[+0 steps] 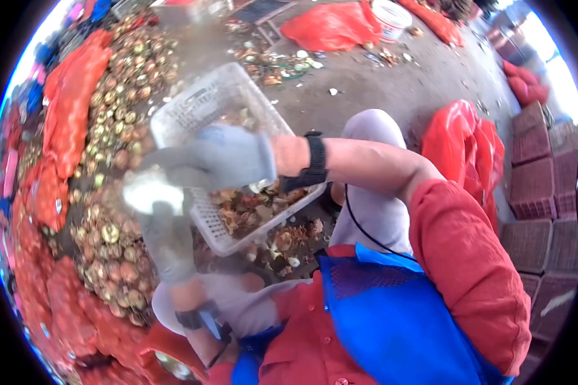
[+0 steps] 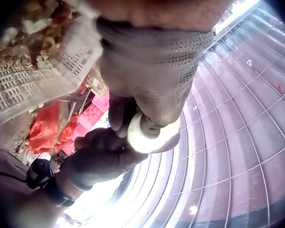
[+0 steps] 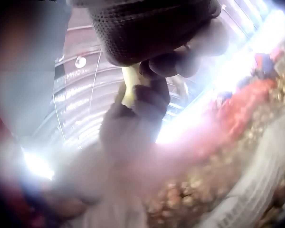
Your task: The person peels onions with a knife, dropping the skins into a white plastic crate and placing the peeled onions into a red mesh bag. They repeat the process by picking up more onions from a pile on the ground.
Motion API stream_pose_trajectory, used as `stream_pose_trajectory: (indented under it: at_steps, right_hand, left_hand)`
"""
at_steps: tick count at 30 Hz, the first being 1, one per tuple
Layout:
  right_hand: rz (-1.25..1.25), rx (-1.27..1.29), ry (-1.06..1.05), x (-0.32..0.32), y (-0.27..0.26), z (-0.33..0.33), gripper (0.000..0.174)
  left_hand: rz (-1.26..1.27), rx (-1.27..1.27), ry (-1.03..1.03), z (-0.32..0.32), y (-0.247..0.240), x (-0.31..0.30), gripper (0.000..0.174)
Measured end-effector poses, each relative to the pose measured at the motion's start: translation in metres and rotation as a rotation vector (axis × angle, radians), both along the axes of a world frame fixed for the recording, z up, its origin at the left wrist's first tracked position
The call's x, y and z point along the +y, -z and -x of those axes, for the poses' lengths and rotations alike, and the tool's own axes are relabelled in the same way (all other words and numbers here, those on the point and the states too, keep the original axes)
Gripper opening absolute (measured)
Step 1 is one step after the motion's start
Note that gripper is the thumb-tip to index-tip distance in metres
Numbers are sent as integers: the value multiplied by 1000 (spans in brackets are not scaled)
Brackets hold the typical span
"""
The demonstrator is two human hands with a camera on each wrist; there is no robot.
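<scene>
My gloved left hand (image 2: 154,71) grips a pale peeled onion (image 2: 152,137), with the thumb pressed against it in the left wrist view. In the head view the left hand (image 1: 167,240) is blurred beneath the bright onion (image 1: 153,191). My gloved right hand (image 1: 221,157) reaches in from the right and meets the onion, its fingers curled at the side of it. A strip of the pale onion (image 3: 129,88) shows between both hands in the right wrist view, where the right hand (image 3: 156,33) covers the rest. Below the hands stands a white plastic crate (image 1: 221,240) holding onion skins (image 1: 253,208).
A large heap of onions (image 1: 119,256) spreads on the left, with red mesh sacks (image 1: 51,295) beside it. Red bags (image 1: 331,27) and a white bucket (image 1: 390,20) stand at the back. Stacked dark red crates (image 1: 533,179) line the right. Loose skins (image 1: 289,244) litter the floor.
</scene>
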State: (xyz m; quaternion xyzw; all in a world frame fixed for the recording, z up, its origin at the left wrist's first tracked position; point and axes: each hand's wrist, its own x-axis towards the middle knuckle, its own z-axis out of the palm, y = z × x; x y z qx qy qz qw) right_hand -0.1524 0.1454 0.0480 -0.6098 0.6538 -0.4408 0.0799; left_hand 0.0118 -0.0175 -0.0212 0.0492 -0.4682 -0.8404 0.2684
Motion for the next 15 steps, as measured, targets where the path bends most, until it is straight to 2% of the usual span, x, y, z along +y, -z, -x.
stream_pose_trajectory:
  at_steps: [1,2,4,5,6,8,9,10,12,15]
  right_hand:
    - [162,-93,5,-6,6,0,27]
    - [165,-90,17,-5,11,0,27]
    - [28,-188,-2,-9,4,-2,41]
    - [38,-200,9,-6,3,-3,42]
    - [-47,-435,-37,-2,2,-2,33]
    - [19,-405,-39,-4,10,6,39]
    - [93,-373,-51,-1,8,4,42]
    - [23,-327,60,1,7,3,40]
    - [33,-101,60,3,5,1,39]
    - [108,-172,-1,-4,18,-2,36]
  left_hand:
    - [3,0,22,1,3,-3,58]
    - [13,-23,30,2,9,-7,62]
    - [34,-58,10,8,1,-4,71]
    - [16,-109,-42,8,-11,10,73]
    - [33,84,87,8,0,2,48]
    - [10,81,115,18,1,3,52]
    - [-102,77,155,22,-3,2,59]
    - [-85,117,160,23,-12,11,67]
    - [-96,119,158,23,-10,17,71]
    - [-87,71,159,21,-12,16,71]
